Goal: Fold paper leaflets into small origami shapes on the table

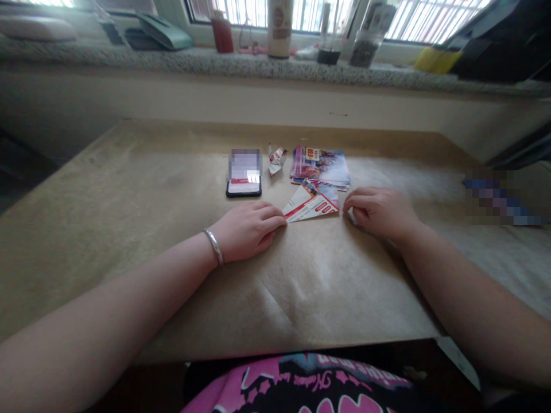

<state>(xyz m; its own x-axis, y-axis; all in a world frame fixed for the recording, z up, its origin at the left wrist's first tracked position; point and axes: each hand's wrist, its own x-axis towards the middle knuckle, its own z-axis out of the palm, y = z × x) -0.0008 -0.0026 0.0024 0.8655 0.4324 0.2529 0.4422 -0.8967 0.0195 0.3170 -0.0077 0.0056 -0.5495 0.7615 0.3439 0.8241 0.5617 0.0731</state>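
A printed paper [310, 207], white with red bands and folded into a pointed triangular shape, lies on the table. My left hand [252, 229], with a silver bangle at the wrist, has its fingers closed at the paper's left tip. Just beyond the paper's right corner rests my right hand [379, 212], its fingers loosely bent, thumb apart from the index finger, nothing between them. A stack of colourful printed leaflets [321, 163] lies directly behind the folded paper. To the left of the stack stands a small folded paper figure [276, 159].
A phone [244, 173] with a lit screen lies behind my left hand. The table [172, 172] has a brown covering and meets a wall at the back. Bottles, including a red one [222, 33], stand on the speckled windowsill [241, 66]. A blurred flat item [501, 199] lies far right.
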